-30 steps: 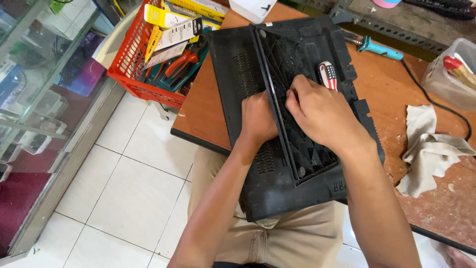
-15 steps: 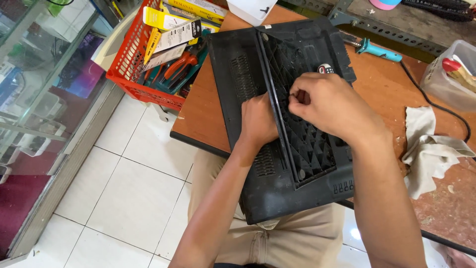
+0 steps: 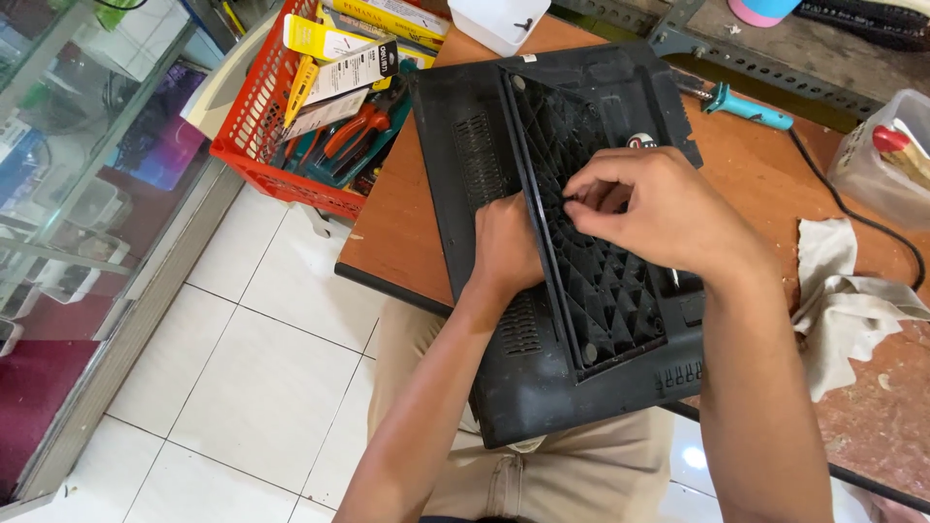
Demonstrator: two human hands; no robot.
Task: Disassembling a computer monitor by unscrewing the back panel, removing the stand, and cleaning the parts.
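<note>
Orange plastic basket [image 3: 254, 136] stands at the left edge of the wooden bench [image 3: 402, 228]; it holds pliers with orange handles [image 3: 356, 124], yellow and white packaged items [image 3: 334, 50] and other small tools. A clear plastic box [image 3: 870, 160] at the right edge holds something with a red cap [image 3: 891, 138]. A black device housing [image 3: 542, 242] lies upside down on the bench, its near end over the person's lap. The left hand [image 3: 504, 244] presses flat on the housing beside the ribbed panel [image 3: 591, 242], with no closed grip. The right hand [image 3: 659, 215] pinches its fingertips [image 3: 579, 205] together on the panel; what this grip holds I cannot tell. Compared with one second ago, the right hand is higher on the panel, and the red-and-white handle near it is now almost covered.
</note>
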